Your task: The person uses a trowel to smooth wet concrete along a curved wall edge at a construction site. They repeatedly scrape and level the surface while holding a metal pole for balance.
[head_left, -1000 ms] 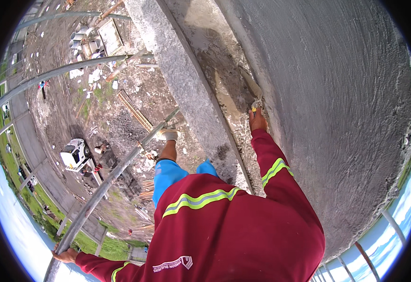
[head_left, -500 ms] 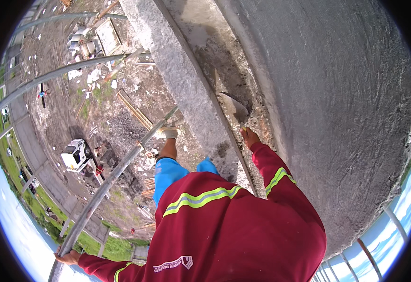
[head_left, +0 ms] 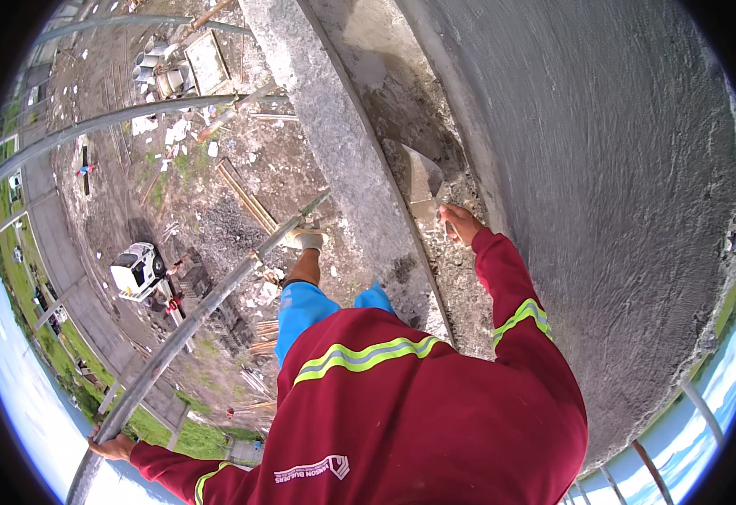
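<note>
Since a second ago, right hand (head_left: 462, 224) has dropped from the plastered wall (head_left: 603, 168), its grip closed on a trowel (head_left: 423, 178) over the mortar-strewn ledge (head_left: 401, 126). Left hand (head_left: 112, 446) clasps the scaffold pipe (head_left: 191, 311).

One label shows: a white logo patch (head_left: 310, 469) on the red shirt, between the hands, nearer the left hand (head_left: 114, 446).

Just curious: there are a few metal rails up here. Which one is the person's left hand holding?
The left hand grips the nearest scaffold rail, the one slanting up to the foot; the two farther rails arc untouched above.
</note>
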`<action>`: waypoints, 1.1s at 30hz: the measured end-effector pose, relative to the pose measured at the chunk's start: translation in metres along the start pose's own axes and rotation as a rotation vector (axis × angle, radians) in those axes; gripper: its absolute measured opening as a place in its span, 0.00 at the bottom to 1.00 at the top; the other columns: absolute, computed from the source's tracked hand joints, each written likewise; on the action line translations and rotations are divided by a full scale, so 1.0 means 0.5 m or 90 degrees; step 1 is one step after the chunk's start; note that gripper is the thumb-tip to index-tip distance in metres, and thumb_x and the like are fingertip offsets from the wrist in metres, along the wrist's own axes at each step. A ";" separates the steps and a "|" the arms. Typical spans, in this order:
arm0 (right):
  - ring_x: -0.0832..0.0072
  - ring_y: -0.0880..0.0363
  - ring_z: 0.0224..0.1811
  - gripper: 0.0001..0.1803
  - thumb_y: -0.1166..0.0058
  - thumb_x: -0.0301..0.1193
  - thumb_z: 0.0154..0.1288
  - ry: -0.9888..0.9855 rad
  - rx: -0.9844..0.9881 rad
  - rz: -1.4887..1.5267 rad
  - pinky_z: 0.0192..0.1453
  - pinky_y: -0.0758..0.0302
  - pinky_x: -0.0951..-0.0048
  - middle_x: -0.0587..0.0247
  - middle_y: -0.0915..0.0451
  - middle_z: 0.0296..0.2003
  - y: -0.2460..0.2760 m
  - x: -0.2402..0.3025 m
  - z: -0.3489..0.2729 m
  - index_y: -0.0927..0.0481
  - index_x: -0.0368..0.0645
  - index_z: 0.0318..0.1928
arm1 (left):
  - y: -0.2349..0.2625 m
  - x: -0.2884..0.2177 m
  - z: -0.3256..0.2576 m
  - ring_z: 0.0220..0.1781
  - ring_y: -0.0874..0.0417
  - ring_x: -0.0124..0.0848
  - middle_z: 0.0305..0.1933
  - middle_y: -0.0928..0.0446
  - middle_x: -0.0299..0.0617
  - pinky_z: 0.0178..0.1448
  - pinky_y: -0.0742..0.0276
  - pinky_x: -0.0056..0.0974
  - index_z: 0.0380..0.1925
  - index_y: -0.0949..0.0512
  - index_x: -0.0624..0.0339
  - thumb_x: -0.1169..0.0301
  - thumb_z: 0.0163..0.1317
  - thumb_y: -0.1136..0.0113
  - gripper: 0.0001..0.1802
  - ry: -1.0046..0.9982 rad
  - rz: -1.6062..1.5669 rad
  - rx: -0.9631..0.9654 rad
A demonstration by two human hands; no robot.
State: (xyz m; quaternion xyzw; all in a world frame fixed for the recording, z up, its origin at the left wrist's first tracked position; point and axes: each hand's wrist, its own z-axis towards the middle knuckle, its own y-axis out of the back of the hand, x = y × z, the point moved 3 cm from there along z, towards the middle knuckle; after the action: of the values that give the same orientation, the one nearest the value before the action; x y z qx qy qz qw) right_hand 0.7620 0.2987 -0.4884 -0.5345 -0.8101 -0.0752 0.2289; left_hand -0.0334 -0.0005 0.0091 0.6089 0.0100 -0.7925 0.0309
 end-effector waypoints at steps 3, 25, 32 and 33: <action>0.83 0.42 0.11 0.26 0.64 0.55 0.68 0.076 0.014 -0.038 0.15 0.40 0.77 0.71 0.38 0.13 -0.005 0.112 -0.058 0.32 0.44 0.32 | -0.014 -0.001 -0.021 0.35 0.24 0.39 0.29 0.26 0.45 0.49 0.30 0.44 0.28 0.28 0.62 0.62 0.53 0.41 0.14 -0.022 0.009 0.000; 0.42 0.25 0.34 0.25 0.60 0.52 0.66 0.239 -0.531 -0.405 0.37 0.30 0.49 0.39 0.23 0.30 0.021 0.149 0.065 0.29 0.41 0.41 | -0.016 -0.001 -0.028 0.33 0.25 0.38 0.28 0.27 0.43 0.46 0.28 0.42 0.29 0.28 0.62 0.65 0.54 0.40 0.12 -0.018 -0.007 -0.006; 0.42 0.24 0.37 0.28 0.60 0.52 0.65 0.180 -0.410 -0.393 0.42 0.28 0.50 0.36 0.23 0.32 0.022 0.032 0.194 0.29 0.39 0.46 | -0.049 -0.018 -0.073 0.32 0.26 0.36 0.27 0.28 0.42 0.44 0.29 0.40 0.28 0.29 0.60 0.64 0.54 0.41 0.11 -0.060 0.031 -0.010; 0.42 0.24 0.37 0.28 0.60 0.52 0.65 0.169 -0.426 -0.401 0.42 0.28 0.50 0.37 0.23 0.32 0.029 0.030 0.202 0.29 0.39 0.46 | -0.056 -0.015 -0.076 0.32 0.27 0.36 0.27 0.28 0.42 0.44 0.29 0.40 0.27 0.29 0.60 0.64 0.54 0.40 0.12 -0.028 0.020 0.002</action>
State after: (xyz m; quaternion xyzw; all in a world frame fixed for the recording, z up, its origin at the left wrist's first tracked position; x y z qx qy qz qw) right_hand 0.7410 0.3540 -0.5726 -0.2928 -0.8278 -0.4653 0.1115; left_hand 0.0033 0.0296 0.0060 0.5916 -0.0017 -0.8051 0.0425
